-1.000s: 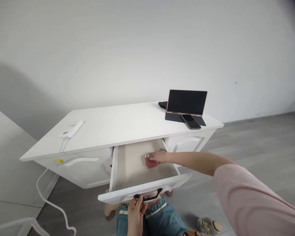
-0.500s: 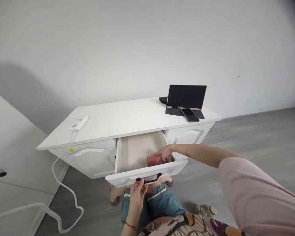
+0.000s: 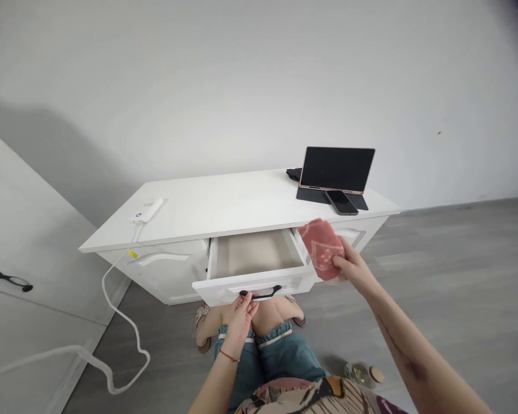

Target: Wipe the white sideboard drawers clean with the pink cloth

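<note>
My right hand (image 3: 349, 265) grips a folded pink cloth (image 3: 322, 248) with pale lines on it, thumb on top. It holds the cloth in the air, to the right of the drawer and in front of the cabinet. My left hand (image 3: 243, 316) has its fingers closed on the left end of the black drawer handle (image 3: 265, 292). The white drawer (image 3: 252, 280) stands partly pulled out, and its pale bottom shows with nothing visible on it.
On the white cabinet top (image 3: 224, 198) stand a tablet (image 3: 337, 169), a phone (image 3: 342, 202) and a white power strip (image 3: 147, 211). Its white cable (image 3: 129, 322) hangs to the floor at left. A glass jar (image 3: 359, 372) with a lid stands on the floor near my legs.
My right hand has lifted the pink cloth out of the drawer and moved right and up with it. The drawer has slid inward somewhat, my left hand still on its handle.
</note>
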`<state>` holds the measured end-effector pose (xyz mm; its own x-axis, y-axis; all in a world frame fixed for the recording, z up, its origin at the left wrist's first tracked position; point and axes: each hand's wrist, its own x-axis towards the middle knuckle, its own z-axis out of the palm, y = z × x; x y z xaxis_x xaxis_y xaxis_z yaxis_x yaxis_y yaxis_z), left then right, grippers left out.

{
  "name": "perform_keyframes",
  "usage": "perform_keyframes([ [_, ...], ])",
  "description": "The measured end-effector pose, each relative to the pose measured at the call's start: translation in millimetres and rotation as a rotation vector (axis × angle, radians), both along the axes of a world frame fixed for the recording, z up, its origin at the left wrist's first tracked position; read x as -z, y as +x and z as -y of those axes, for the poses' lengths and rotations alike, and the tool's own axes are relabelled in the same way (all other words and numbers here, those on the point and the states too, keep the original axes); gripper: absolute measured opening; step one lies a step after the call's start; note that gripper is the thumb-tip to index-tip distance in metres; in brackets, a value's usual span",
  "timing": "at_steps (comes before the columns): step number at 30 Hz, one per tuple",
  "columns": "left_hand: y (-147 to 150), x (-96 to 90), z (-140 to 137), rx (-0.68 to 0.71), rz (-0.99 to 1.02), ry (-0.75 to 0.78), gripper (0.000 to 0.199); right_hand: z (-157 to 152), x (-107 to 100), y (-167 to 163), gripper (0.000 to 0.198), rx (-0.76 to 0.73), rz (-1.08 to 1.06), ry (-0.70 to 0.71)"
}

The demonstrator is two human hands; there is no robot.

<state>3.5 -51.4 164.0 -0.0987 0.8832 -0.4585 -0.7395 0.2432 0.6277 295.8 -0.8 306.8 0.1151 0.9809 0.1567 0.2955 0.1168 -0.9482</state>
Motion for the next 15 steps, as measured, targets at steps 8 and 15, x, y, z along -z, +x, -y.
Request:
perform_keyframes([
  [8, 6.9, -4.2, -18.0, -0.061, 0.023, -0.015, 0.017, 32.0, 79.9, -67.5, 0.045, 0.215, 0.678, 0.254],
  [15, 13.7, -2.2, -32.1, -0.125, 0.040, 0.076, 0.011, 10.8, 83.5, -165.7, 0.056, 0.013, 0.829, 0.391],
])
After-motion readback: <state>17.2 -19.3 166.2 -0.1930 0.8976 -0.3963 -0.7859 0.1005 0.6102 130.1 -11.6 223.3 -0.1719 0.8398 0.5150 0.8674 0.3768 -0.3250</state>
